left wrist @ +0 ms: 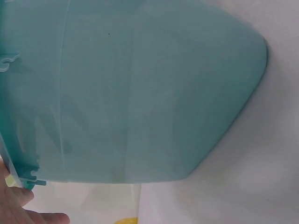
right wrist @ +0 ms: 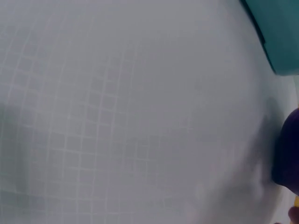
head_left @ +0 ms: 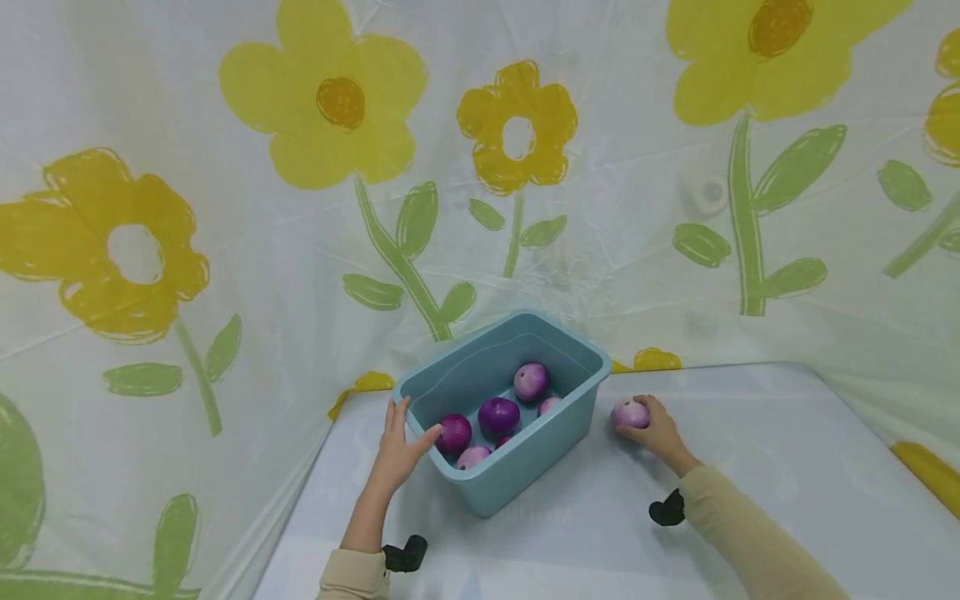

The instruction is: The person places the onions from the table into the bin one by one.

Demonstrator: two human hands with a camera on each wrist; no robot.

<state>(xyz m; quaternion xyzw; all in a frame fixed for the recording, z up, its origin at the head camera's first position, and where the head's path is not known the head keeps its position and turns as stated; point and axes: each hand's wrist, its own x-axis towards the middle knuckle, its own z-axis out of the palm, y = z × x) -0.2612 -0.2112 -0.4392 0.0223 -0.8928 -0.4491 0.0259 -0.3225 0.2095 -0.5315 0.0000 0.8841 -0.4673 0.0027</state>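
A blue-green plastic bin stands on the table with several onions inside, among them a dark purple onion, a magenta onion and a paler onion. At the bin's left end my left hand touches the rim, fingers spread and thumb reaching over the edge. The left wrist view shows its fingers beside the rim, low at the left. To the right of the bin, my right hand grips a pale purple onion between thumb and fingers, low over the table.
The pale table runs under the bin and both hands. Behind it hangs a white sheet printed with yellow flowers. A black wrist-worn piece shows at the left wrist, another at the right.
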